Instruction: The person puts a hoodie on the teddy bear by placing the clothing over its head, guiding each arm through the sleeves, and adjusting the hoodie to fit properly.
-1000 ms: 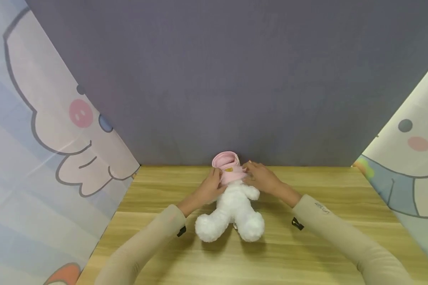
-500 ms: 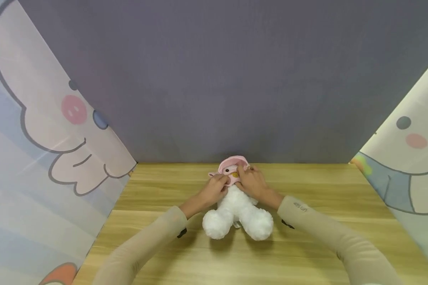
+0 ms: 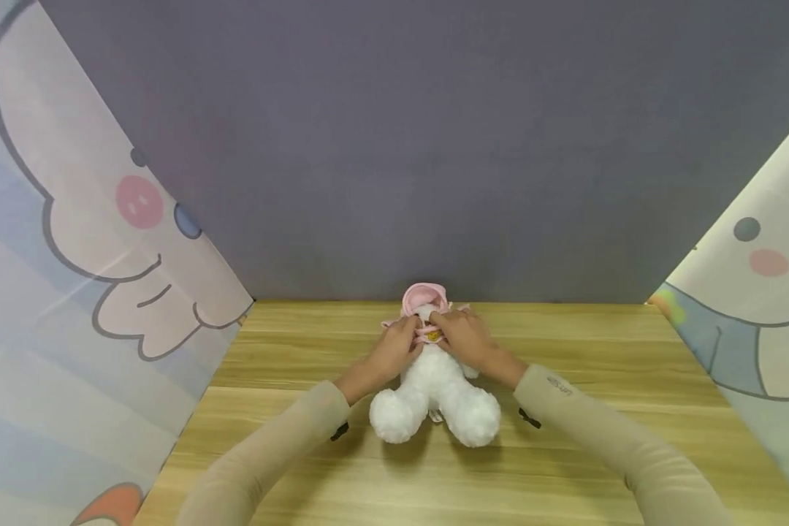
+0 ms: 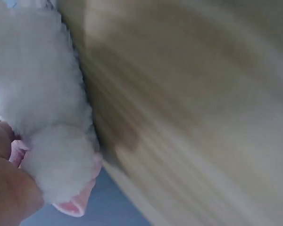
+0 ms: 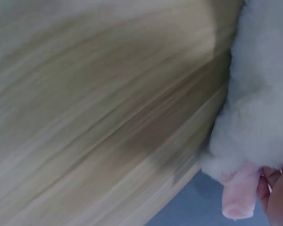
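Observation:
A white fluffy plush toy [image 3: 434,376] lies on its back, legs toward me. Pink doll clothing [image 3: 424,294] with a yellow patch is around its head and neck, and part of the white face shows in the opening. My left hand [image 3: 393,349] pinches the pink cloth from the left, and my right hand [image 3: 465,340] pinches it from the right. The left wrist view has the plush's side [image 4: 42,75] and a pink edge [image 4: 75,206] beyond my left hand [image 4: 12,188]. By my right hand [image 5: 279,197], a pink sleeve-like piece [image 5: 239,200] sticks out.
The wooden table [image 3: 289,460] runs back to a grey upright panel [image 3: 434,146]. Cartoon-printed cloths [image 3: 39,329] hang along both sides. Black straps show at both sleeves.
The pink clothing has come down from over the head, baring part of the face. My right hand has moved left to the cloth, and both hands now grip it near the neck.

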`<state>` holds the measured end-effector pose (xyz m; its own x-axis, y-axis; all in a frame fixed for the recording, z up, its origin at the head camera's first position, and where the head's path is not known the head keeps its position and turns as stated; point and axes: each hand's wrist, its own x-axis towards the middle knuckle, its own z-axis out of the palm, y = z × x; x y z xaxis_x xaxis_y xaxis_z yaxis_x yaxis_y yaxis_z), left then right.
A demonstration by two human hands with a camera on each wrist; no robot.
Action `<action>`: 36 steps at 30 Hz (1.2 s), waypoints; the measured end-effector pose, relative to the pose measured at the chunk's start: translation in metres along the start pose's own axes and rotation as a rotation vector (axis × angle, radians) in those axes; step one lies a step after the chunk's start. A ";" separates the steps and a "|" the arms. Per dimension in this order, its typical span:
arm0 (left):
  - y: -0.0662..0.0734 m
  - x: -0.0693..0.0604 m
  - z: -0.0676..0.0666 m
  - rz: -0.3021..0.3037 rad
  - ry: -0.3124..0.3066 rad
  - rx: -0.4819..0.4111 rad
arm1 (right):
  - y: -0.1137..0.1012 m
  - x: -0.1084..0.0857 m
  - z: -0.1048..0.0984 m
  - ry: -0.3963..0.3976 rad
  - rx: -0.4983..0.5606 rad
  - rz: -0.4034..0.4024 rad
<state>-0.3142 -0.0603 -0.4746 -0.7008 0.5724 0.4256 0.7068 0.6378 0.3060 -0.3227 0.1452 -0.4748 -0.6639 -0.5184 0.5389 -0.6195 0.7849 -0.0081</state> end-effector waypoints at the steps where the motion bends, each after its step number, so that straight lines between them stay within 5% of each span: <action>1: 0.000 -0.002 0.000 0.000 -0.004 0.002 | 0.000 0.000 0.000 -0.008 0.005 -0.015; 8: -0.001 -0.012 0.003 -0.003 0.014 -0.070 | 0.010 -0.003 -0.005 -0.044 0.113 -0.099; 15: -0.009 -0.029 0.007 -0.014 0.058 -0.147 | 0.028 -0.015 -0.021 -0.090 0.305 -0.005; 20: -0.009 -0.033 0.001 -0.062 -0.003 -0.152 | 0.036 -0.021 -0.013 -0.136 0.377 0.031; 27: -0.016 -0.033 0.000 -0.073 -0.043 -0.167 | 0.046 -0.018 0.001 -0.097 0.506 0.066; 36: -0.021 -0.040 -0.005 -0.126 -0.096 -0.265 | 0.051 -0.011 0.012 -0.022 0.490 -0.028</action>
<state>-0.3011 -0.0991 -0.4942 -0.7815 0.5516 0.2916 0.6054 0.5572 0.5684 -0.3520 0.1867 -0.4918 -0.6499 -0.5483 0.5264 -0.7577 0.5218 -0.3919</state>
